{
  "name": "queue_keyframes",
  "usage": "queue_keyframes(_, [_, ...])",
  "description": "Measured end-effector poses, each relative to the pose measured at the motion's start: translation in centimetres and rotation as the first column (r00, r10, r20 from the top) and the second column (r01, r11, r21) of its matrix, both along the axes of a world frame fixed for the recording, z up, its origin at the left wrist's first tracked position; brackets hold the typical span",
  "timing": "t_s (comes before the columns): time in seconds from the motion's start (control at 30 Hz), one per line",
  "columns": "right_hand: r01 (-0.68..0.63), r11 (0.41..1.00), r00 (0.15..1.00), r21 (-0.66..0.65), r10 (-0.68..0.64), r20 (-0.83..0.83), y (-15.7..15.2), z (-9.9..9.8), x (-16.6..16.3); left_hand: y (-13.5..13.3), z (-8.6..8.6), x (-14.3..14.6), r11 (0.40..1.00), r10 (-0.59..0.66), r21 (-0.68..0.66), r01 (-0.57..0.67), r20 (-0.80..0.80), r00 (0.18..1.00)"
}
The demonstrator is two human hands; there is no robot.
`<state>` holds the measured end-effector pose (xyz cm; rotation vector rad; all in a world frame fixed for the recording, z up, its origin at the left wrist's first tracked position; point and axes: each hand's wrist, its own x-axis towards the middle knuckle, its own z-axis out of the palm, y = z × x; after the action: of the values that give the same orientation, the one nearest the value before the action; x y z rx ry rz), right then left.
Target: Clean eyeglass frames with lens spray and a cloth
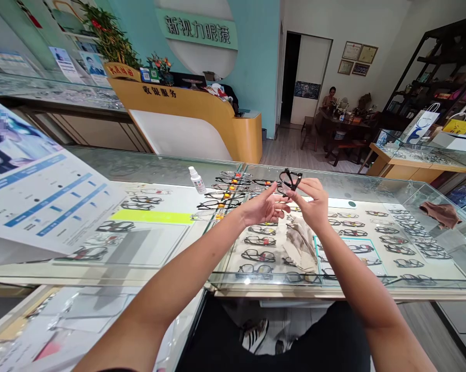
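Observation:
My right hand (pixel 313 204) pinches a pair of black-framed eyeglasses (pixel 290 179), raised above the glass counter. Beside it, my left hand (pixel 262 206) is turned palm up with its fingers apart and loosely bent, close to the eyeglasses; whether a fingertip touches them I cannot tell. A crumpled beige cloth (pixel 300 243) lies on the counter below my hands. To the left stands a small white spray bottle (pixel 196 181). Several pairs of glasses (pixel 225 195) lie in a row on the countertop, some with orange or red tags on the lenses.
Under the glass of the display case (pixel 407 192) are rows of frames. A folded printed card (pixel 58 191) stands at left, above an open drawer (pixel 58 320). A brown cloth (pixel 440 213) lies at far right. Beyond are a cashier desk (pixel 246 134) and a seated person (pixel 329 98).

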<state>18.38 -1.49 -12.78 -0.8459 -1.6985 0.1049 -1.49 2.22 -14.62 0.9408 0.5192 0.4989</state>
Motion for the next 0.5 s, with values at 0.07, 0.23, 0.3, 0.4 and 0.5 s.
queue_keyframes(0.07, [0.027,1.0,0.999,-0.001,-0.027,-0.039,0.0,0.1,0.2,0.1,-0.5,0.0,0.993,-0.087,0.076,0.09,-0.046,0.995])
queue_keyframes(0.23, [0.004,0.997,0.993,-0.074,-0.012,-0.117,0.8,0.0,0.9,-0.1,-1.8,0.3,0.829,-0.495,0.165,0.534,-0.227,0.839])
queue_keyframes(0.3, [-0.036,0.985,0.983,-0.17,0.004,-0.183,1.5,-0.3,1.3,-0.3,-2.2,0.7,0.727,-0.622,0.132,0.673,-0.288,0.728])
queue_keyframes(0.4, [-0.174,0.93,0.931,-0.323,0.049,-0.361,2.7,-0.8,1.8,-0.3,-2.7,1.3,0.658,-0.687,0.106,0.746,-0.322,0.652])
queue_keyframes(0.5, [-0.265,0.877,0.864,-0.4,0.032,-0.503,3.7,-1.3,2.3,0.1,-3.4,2.0,0.662,-0.686,0.119,0.74,-0.3,0.663])
